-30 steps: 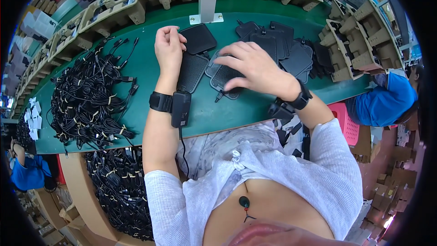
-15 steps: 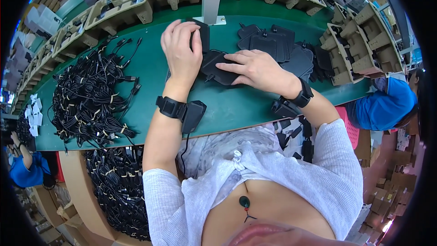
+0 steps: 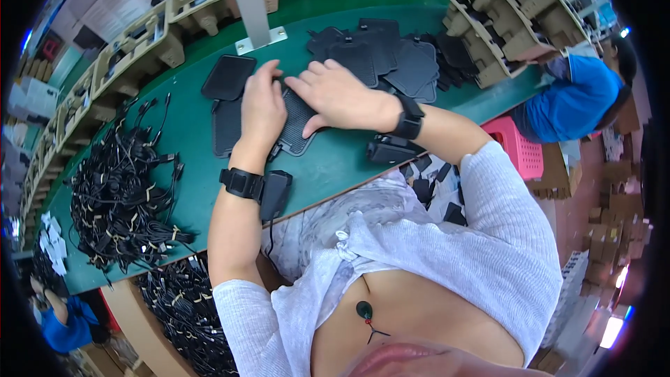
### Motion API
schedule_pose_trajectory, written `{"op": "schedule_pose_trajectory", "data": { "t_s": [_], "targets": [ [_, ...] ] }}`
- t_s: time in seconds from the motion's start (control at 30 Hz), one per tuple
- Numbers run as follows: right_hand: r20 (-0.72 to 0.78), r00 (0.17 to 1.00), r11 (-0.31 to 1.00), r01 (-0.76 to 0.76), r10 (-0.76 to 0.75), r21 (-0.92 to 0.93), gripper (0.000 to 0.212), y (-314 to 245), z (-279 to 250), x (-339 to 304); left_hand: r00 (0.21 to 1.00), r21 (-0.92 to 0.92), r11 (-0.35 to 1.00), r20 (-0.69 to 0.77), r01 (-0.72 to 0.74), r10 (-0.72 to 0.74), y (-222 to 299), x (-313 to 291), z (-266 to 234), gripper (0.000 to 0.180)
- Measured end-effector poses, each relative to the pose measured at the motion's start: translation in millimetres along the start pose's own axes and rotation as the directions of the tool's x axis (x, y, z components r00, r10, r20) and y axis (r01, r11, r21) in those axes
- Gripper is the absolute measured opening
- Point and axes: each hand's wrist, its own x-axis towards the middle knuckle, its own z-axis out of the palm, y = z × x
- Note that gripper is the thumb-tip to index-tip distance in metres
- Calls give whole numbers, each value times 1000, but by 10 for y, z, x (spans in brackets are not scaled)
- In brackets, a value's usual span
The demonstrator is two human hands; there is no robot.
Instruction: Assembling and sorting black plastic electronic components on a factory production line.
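Lying on the green table, left of some overlapping black pads, a textured pad shows beneath the right hand, its grip spread apart; beside it, the left hand's grip I cannot tell.

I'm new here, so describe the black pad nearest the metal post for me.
On the green table, find the metal post. Just below-left of its foot in view, beside the left hand, lies the black pad. It looks darker than the greyer pad directly below it.
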Motion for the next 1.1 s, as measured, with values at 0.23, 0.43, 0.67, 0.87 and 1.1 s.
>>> {"op": "schedule_pose_trajectory", "data": {
  "t_s": [0.23, 0.43, 0.67, 0.87, 1.1],
  "targets": [
    [-56, 992, 967, -101, 117, 235, 66, 128, 226, 84, 1000, 19, 1000, -18, 4, -3, 19, 25, 3, 26],
    [43, 955, 665, -236, 294, 709, 26, 352, -24, 231, 989, -30, 999, -145, -41, 36, 161, 62, -23, 27],
    [61, 941, 110, -103, 331, 988, 19, 633, -112, 392, 960, -372, 886, 54, 276, -276, 269, 109, -125, 22],
    [98, 907, 352, -256, 409, 900, 32, 847, -331, 387, 920, -685, 655, 59, 319, -387, 140, 64, -80, 16],
    [-473, 479, 564, -57, 740, 824, 27, 2368, -566, 754, 928, -518, 784, 53, 343, -370, 31, 45, -104, 14]
  ]
}}
